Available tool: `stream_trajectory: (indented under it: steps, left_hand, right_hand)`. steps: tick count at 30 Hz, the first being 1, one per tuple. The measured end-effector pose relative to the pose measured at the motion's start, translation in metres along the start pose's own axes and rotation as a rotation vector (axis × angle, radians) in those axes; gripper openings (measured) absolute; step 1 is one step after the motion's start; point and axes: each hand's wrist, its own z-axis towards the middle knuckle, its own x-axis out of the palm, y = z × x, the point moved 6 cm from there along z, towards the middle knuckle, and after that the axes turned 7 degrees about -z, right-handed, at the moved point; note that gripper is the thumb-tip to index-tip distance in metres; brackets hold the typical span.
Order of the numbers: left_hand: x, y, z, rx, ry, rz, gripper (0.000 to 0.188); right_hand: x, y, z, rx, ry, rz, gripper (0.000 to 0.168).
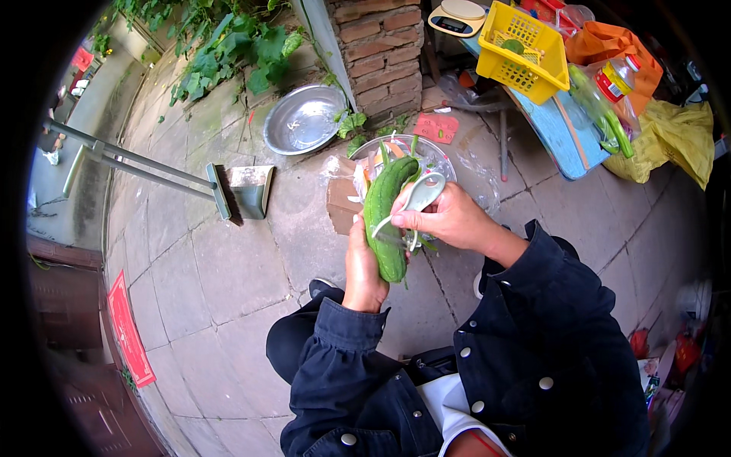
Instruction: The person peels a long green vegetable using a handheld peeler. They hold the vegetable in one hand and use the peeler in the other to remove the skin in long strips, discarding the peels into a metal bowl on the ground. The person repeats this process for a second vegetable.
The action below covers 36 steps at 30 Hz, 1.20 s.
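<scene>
My left hand (364, 268) holds a green luffa gourd (381, 200) by its lower side, the gourd tilted and its curved end pointing away from me. My right hand (465, 220) grips a pale Y-shaped vegetable peeler (427, 193) by its handle. The peeler's head lies over the lower half of the gourd; whether the blade touches the skin is hard to tell. Below the gourd stands a round waste bin (444, 153) with a clear rim, holding scraps and plastic, partly hidden by my hands and the gourd.
A cardboard piece (338, 203) sits left of the bin. Farther out are a metal basin (305, 123) and a long-handled dustpan (251, 191). At right, a blue bench (571, 151) bears a yellow basket (522, 51), a kitchen scale (457, 20) and a bottle (617, 79).
</scene>
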Motion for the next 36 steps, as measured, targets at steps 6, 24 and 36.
stream_trajectory:
  steps: [6, 24, 36]
  left_hand:
    - [0.012, -0.003, -0.007, 0.090, -0.091, -0.069, 0.050]
    - [-0.007, -0.007, -0.002, -0.009, -0.041, 0.102, 0.046]
    - [-0.013, 0.007, -0.002, -0.074, -0.111, 0.051, 0.046]
  right_hand:
    - [0.010, 0.003, 0.000, 0.038, 0.136, 0.024, 0.020]
    - [-0.032, -0.039, 0.046, 0.041, -0.038, 0.159, 0.029]
    - [-0.099, -0.122, 0.055, 0.343, -0.398, -0.472, 0.030]
